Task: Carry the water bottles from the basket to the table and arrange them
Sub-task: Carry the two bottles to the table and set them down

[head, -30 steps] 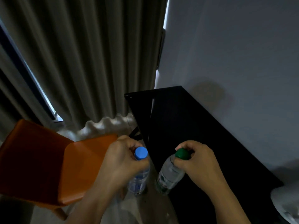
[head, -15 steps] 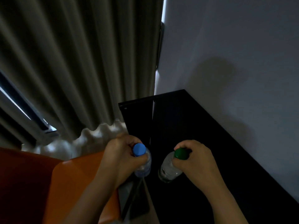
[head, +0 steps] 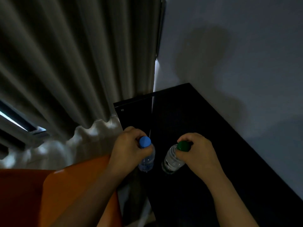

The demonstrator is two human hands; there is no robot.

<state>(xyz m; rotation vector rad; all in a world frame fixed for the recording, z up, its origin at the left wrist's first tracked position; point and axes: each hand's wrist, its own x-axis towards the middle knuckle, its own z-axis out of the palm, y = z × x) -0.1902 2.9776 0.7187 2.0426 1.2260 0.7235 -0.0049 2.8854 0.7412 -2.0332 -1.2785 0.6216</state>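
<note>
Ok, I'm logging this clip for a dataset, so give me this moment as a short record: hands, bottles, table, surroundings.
left hand: grips the blue-capped bottle around its neck, near the left edge of the table
right hand: grips the green-capped bottle around its neck, over the table top
bottles: caps up, apart; contact with the table cannot be told
table: black, against the wall, beside the curtain
chair: orange, left of the table
</note>
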